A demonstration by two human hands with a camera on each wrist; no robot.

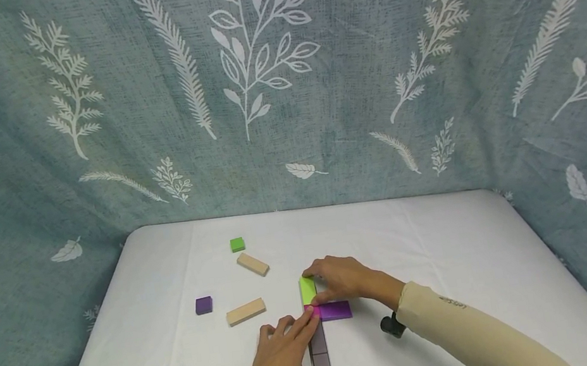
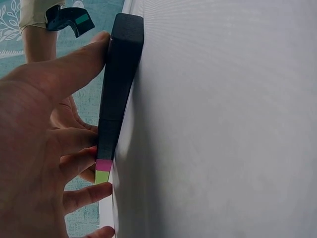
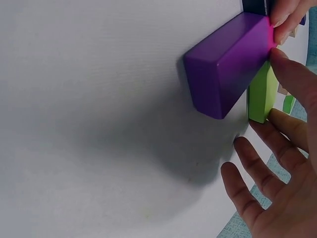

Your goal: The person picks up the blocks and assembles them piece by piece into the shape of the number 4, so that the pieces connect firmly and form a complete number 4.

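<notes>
A lime green block (image 1: 308, 289) is spanned lengthwise by my right hand (image 1: 343, 279), thumb at its near end and index finger at its far end. It meets a small pink block (image 1: 316, 312). Two dark grey blocks (image 1: 317, 339) run end to end from the pink one toward me. A purple block (image 1: 335, 311) juts out to the right from it. My left hand (image 1: 281, 358) lies along the left of this row, its fairly straight fingertips touching the pink block and its thumb touching the nearest dark block (image 2: 121, 64). Part of the pink block is hidden by fingers.
Left of the row lie two plain wooden blocks, one nearer (image 1: 246, 312) and one farther (image 1: 252, 264). A dark purple cube (image 1: 204, 305) and a small green block (image 1: 237, 244) lie farther off. White cloth (image 1: 437, 326) covers the table; a patterned curtain (image 1: 345, 72) hangs behind.
</notes>
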